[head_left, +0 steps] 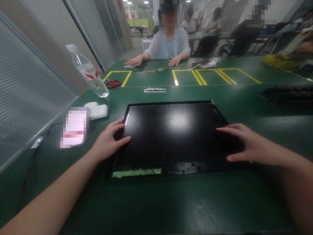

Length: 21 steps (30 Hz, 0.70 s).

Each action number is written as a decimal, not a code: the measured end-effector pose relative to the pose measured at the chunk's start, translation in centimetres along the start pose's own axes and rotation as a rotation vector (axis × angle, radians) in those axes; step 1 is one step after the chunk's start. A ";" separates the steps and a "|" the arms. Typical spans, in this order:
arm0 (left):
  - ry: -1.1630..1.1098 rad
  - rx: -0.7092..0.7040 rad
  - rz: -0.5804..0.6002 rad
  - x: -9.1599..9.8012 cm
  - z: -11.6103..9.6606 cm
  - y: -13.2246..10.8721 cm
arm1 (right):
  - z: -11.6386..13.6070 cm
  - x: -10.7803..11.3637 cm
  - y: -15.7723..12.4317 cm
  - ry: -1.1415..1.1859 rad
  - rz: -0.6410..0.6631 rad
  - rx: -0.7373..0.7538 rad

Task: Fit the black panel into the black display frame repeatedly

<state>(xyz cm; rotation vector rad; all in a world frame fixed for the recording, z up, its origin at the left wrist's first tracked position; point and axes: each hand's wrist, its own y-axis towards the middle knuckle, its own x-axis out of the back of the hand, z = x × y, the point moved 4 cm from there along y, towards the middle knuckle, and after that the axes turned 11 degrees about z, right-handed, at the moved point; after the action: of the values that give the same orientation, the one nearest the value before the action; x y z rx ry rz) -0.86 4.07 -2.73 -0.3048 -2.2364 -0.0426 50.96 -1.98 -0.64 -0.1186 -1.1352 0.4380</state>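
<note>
A flat black LCD screen panel point(171, 140) lies on the green table in front of me, glare on its glossy face. A strip of green circuit board point(137, 172) shows along its near edge, at the left. My left hand point(110, 138) holds the panel's left side, thumb on the face and fingers along the edge. At the right side, my right hand point(249, 145) is around the panel's edge, with thumb and forefinger apart over the face. Its other fingers are partly lost in the dark.
Left of the panel are a phone point(74, 127), a white case point(97, 111), a water bottle point(89, 73) and red-handled scissors point(113, 84). White strips point(155, 89) lie beyond it. Dark items point(288, 98) are at the right. A person point(168, 44) sits opposite, hands on the table.
</note>
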 end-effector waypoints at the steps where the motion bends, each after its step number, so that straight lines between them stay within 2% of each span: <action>1: 0.003 0.000 0.004 0.0 0.0 0.0 | 0.0 0.0 0.0 -0.001 -0.001 0.000; 21: 0.033 -0.006 0.016 -0.1 0.0 0.0 | -1.0 -0.5 0.1 0.013 -0.003 0.003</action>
<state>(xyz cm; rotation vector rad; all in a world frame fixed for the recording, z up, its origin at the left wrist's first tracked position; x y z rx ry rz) -0.81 4.03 -2.79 -0.3232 -2.2009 -0.0460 51.61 -1.91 -1.49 -0.1168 -1.1218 0.4359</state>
